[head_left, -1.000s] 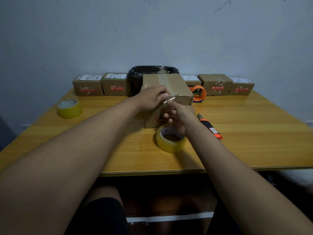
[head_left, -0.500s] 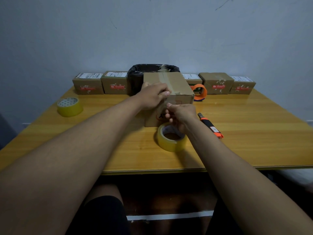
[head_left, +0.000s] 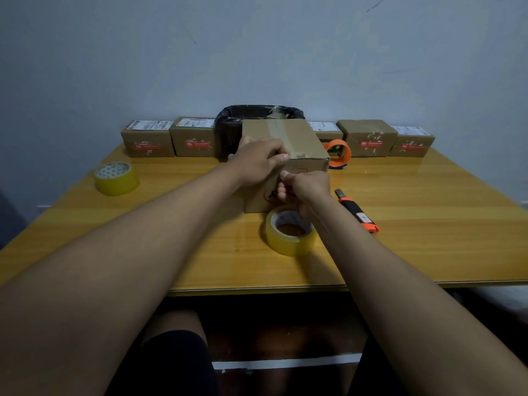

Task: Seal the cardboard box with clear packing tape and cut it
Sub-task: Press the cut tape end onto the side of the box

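A cardboard box (head_left: 303,138) stands mid-table with a strip of clear tape running along its top seam. My left hand (head_left: 258,161) lies over the box's near top edge, with the fingers curled onto the tape there. Just below it, my right hand (head_left: 305,185) is against the box's front face, its fingertips pinched together on the tape end; the tape itself is hard to see. A roll of clear packing tape (head_left: 288,241) lies flat on the table under my right wrist. An orange and black utility knife (head_left: 357,211) lies to the right of that hand.
A second tape roll (head_left: 115,178) sits at the table's left. Along the back wall stand small labelled boxes (head_left: 148,141), a black-lined bin (head_left: 228,124) behind the box, and an orange tape dispenser (head_left: 340,152). The table's front edge (head_left: 400,282) is near.
The shiny tape strip stretched between my hands is no longer seen. My right hand has moved up against the box's front face, and my left hand has settled on the top edge.
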